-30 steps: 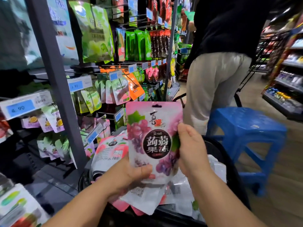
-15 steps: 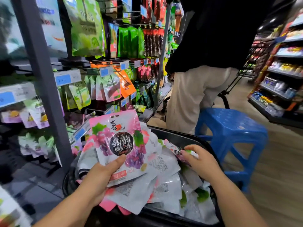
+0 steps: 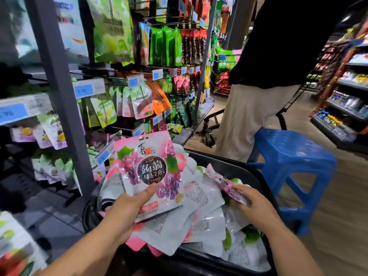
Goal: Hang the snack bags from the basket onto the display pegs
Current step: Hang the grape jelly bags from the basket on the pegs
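- Several flat, glossy snack bags [image 3: 151, 170], pink grape print foremost, fanned in left hand [image 3: 125, 212] grip, thumb on front.
- Pinched by right hand [image 3: 253, 206]: one crinkled bag [image 3: 229, 186], over black basket [image 3: 235, 166] of silvery pouches [image 3: 207, 226].

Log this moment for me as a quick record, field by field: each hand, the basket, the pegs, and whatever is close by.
left hand: holds stack of snack bags, thumb on the grape-print front
right hand: grips single grape bag over the basket
basket: black, piled with bags, many back side up
display pegs: carry hanging bags and blue price tags
nearby: blue stool; person standing beyond the basket
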`<state>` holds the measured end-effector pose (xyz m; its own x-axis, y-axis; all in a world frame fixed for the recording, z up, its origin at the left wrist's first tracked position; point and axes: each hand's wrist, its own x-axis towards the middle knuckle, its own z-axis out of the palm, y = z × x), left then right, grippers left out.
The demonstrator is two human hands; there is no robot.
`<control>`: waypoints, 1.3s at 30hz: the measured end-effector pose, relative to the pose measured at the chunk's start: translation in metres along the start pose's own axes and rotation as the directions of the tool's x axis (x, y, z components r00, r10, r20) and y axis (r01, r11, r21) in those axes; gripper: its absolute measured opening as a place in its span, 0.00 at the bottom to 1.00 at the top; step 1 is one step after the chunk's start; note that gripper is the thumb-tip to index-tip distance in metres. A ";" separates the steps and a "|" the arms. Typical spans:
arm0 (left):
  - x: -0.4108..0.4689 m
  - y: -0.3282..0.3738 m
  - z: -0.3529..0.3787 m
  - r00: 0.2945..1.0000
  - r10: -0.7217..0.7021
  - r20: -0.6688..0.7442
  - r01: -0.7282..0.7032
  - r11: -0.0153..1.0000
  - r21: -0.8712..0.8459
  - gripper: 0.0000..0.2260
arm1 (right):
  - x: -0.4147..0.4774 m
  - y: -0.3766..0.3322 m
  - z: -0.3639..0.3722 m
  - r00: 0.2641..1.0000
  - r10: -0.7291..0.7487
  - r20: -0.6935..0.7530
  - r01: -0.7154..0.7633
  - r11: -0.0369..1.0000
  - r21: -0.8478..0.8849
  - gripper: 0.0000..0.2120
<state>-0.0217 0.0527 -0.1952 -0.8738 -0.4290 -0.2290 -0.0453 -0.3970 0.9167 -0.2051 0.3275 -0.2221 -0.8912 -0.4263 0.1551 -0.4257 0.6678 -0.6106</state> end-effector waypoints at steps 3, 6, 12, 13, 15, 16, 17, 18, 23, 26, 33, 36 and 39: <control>0.001 -0.002 0.000 1.000 0.009 -0.024 -0.009 1.000 0.012 0.42 | -0.001 -0.006 -0.003 0.997 0.067 -0.041 -0.060 0.986 0.154 0.16; 0.001 -0.002 0.000 0.999 0.009 -0.041 -0.009 1.000 0.014 0.41 | -0.003 -0.009 -0.006 0.977 0.199 -0.074 -0.150 0.892 0.426 0.09; -0.005 0.002 0.008 0.997 0.023 -0.074 -0.021 0.999 0.033 0.27 | -0.012 -0.017 -0.019 0.939 0.320 -0.122 -0.163 0.731 0.662 0.07; -0.007 0.003 0.009 0.996 0.037 -0.079 -0.034 0.999 0.041 0.25 | -0.014 -0.021 -0.022 0.939 0.318 -0.131 -0.145 0.712 0.687 0.07; -0.012 0.007 0.010 0.993 0.076 -0.087 -0.072 0.996 0.049 0.22 | -0.016 -0.031 -0.028 0.932 0.334 -0.139 -0.120 0.648 0.752 0.08; -0.015 0.009 0.011 0.992 0.092 -0.088 -0.089 0.995 0.047 0.21 | -0.016 -0.036 -0.030 0.934 0.335 -0.124 -0.116 0.614 0.781 0.08; -0.017 0.011 0.011 0.990 0.109 -0.091 -0.105 0.994 0.043 0.19 | -0.016 -0.043 -0.031 0.939 0.328 -0.103 -0.110 0.569 0.815 0.07; -0.019 0.014 0.011 0.988 0.125 -0.092 -0.122 0.992 0.035 0.18 | -0.016 -0.051 -0.031 0.944 0.324 -0.070 -0.114 0.517 0.848 0.08; -0.040 0.027 0.004 0.967 0.215 -0.136 -0.201 0.973 0.109 0.16 | -0.014 -0.097 -0.022 0.983 0.183 -0.008 -0.082 0.480 0.874 0.08; -0.053 0.039 -0.010 0.951 0.254 -0.176 -0.226 0.960 0.168 0.21 | -0.015 -0.131 -0.022 0.994 0.104 0.029 -0.073 0.447 0.892 0.09; -0.093 0.075 -0.045 0.858 0.412 -0.307 -0.335 0.902 0.273 0.19 | -0.032 -0.228 -0.011 0.944 -0.186 0.271 -0.213 0.285 0.935 0.22; -0.112 0.088 -0.068 0.821 0.440 -0.365 -0.333 0.887 0.319 0.34 | -0.040 -0.265 0.008 0.889 -0.269 0.370 -0.301 0.264 0.916 0.21; -0.136 0.099 -0.085 0.775 0.484 -0.406 -0.346 0.863 0.369 0.14 | -0.048 -0.297 0.031 0.851 -0.310 0.424 -0.340 0.292 0.894 0.20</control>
<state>0.1334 0.0029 -0.1014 -0.5030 -0.8539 0.1334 0.0842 0.1052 0.9909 -0.0313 0.1308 -0.0720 -0.5598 -0.8286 -0.0085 0.3189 -0.2060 -0.9251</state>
